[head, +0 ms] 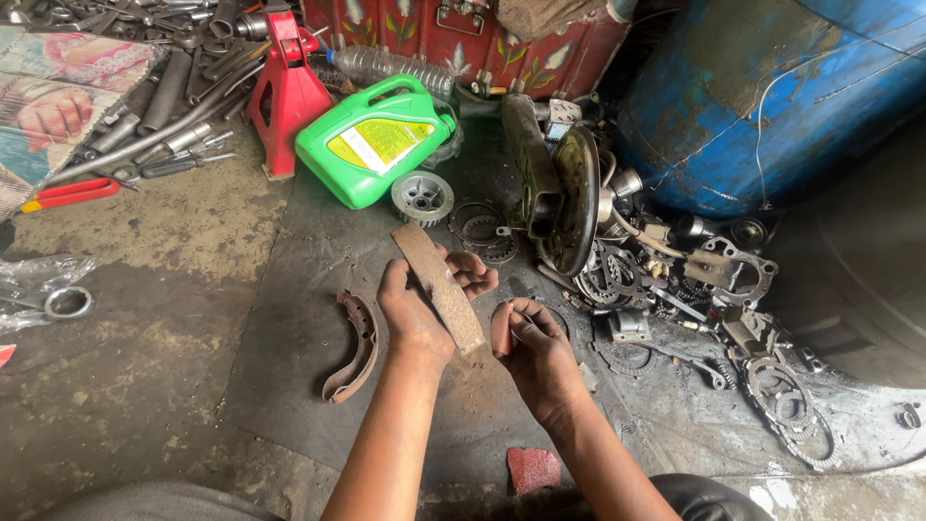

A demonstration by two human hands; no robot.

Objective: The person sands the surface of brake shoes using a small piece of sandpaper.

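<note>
Green jug [371,143], yellow label [378,145], upper centre

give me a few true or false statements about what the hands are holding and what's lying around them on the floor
1. The left hand holds a flat brown strip. True.
2. The right hand is empty. False: it grips a small curved piece.
3. A brake shoe lies on the floor left of the left hand. True.
4. The green jug stands upright. False: it lies on its side.
5. A red jack stand stands left of the jug. True.
6. The blue drum is at the left edge. False: it is at upper right.
</note>
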